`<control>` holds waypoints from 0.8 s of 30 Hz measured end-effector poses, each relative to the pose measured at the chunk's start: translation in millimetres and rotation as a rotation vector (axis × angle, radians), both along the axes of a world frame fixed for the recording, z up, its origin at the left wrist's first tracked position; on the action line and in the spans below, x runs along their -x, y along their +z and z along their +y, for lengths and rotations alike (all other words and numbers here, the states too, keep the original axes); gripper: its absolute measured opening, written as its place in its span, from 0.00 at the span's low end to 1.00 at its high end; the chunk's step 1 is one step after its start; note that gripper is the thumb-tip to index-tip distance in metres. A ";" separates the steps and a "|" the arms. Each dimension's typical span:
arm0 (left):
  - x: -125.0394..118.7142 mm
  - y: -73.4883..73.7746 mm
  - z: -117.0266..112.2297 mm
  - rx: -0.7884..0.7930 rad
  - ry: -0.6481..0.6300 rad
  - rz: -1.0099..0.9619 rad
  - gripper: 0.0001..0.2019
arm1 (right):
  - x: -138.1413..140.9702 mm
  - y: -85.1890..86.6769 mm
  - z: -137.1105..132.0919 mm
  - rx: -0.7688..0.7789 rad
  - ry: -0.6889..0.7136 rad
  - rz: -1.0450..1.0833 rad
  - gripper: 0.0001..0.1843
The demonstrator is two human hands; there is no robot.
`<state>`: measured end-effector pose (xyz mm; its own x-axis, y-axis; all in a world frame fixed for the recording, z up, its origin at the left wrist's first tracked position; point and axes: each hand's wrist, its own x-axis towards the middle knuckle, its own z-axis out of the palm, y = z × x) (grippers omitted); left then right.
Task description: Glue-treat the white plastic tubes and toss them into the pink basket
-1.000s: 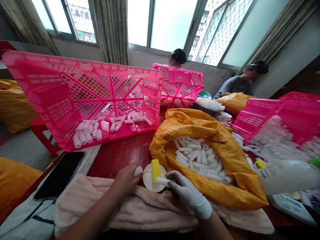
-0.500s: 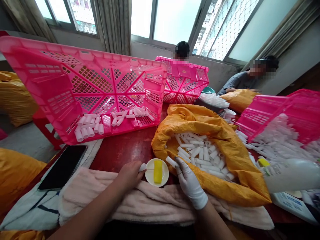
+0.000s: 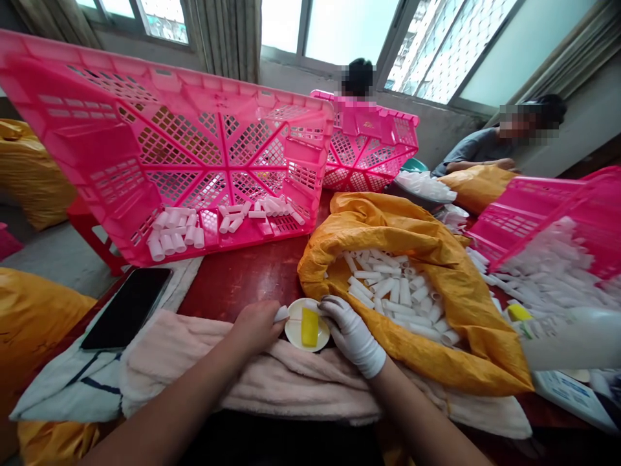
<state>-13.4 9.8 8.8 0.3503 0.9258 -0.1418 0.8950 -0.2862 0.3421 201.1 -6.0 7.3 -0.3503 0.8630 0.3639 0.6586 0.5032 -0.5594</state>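
My bare left hand (image 3: 258,329) is closed around a short white piece (image 3: 281,314) just left of a small white dish (image 3: 292,332). A thin pale line runs from that piece over the dish. In the dish lies a yellow block (image 3: 309,327). My right hand (image 3: 353,335), in a white glove, pinches a white plastic tube (image 3: 312,304) above the dish's far rim; the fingers partly cover it. Behind the right hand, an orange woven sack (image 3: 317,249) stands with its mouth rolled wide and many loose white tubes (image 3: 405,291) inside.
A pink crate (image 3: 228,175) lies on its side at the back left, with white tubes inside. A phone (image 3: 129,309) rests on a cloth. A pink towel (image 3: 194,353) lines the table's front edge. A bottle (image 3: 572,336) lies right. Two people sit beyond.
My right hand has moved left with its tube, from beside the sack's edge to above the dish. My left hand stays beside the dish. The whole view has shifted slightly.
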 end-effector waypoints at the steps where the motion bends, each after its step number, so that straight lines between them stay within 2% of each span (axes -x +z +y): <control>1: 0.0 -0.4 -0.2 -0.003 0.000 0.000 0.12 | -0.2 -0.2 -1.3 0.000 -0.019 0.003 0.14; 3: -0.1 -0.9 -0.5 -0.009 0.002 0.002 0.12 | -1.0 -0.9 -2.1 -0.006 -0.030 -0.018 0.14; 7: -0.4 -0.9 -0.4 -0.010 -0.002 0.010 0.13 | -5.4 -3.2 -1.5 -0.015 0.094 -0.115 0.14; 12: -0.4 -0.4 -0.9 -0.021 0.015 0.023 0.13 | -9.3 -5.0 -7.4 -0.079 0.049 -0.154 0.16; 16: -0.6 1.0 -1.6 -0.022 0.017 0.031 0.14 | -9.9 0.8 -14.8 -0.102 0.175 -0.228 0.15; 21: 0.2 2.5 -2.8 -0.054 0.000 0.048 0.13 | -10.7 3.9 -16.5 -0.109 0.100 -0.244 0.14; 24: 0.7 2.1 -3.3 -0.069 0.007 0.054 0.13 | -13.0 3.5 -17.6 -0.142 0.167 -0.281 0.12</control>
<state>-14.1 6.5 10.9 0.3377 0.9364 -0.0960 0.9137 -0.3016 0.2725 214.1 -23.6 10.8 -0.5859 0.7331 0.3454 0.6788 0.6768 -0.2848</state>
